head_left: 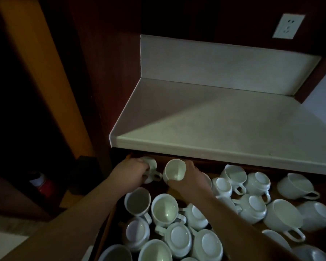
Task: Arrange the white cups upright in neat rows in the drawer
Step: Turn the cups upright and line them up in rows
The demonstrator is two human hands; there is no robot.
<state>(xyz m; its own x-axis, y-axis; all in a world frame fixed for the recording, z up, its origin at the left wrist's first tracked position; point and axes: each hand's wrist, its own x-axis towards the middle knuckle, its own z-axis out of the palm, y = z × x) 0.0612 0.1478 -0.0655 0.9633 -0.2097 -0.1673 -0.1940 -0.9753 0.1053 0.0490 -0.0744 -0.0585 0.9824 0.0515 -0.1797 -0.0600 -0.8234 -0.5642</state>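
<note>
Now, drawer [101, 243]: open under the counter [215, 125].
White cups [179, 236]: jumbled near and right, many upside down.
Left hand [132, 172]: my fingers grip a cup [151, 169], far left corner.
Right hand [189, 178]: my fingers grip a second cup [174, 170] just right of it.

The drawer [106, 227] stands open below the front edge of the worktop [215, 125]. The fingers [143, 175] of the left hand [132, 172] grip the rear-left cup [151, 167] in the drawer's rear left corner. Just right of them, the right hand [189, 178] grips the second cup [174, 170]; the two cups sit just apart. In front of the left fingers stands the first upright cup [137, 201], with the next upright cup [165, 208] beside it on its right. In front of these lie the inverted cups [179, 237], touching. Right of the right fingers lie the jumbled cups [256, 204]. Behind all fingers, above the worktop's far right, sits the wall socket [288, 26].
</note>
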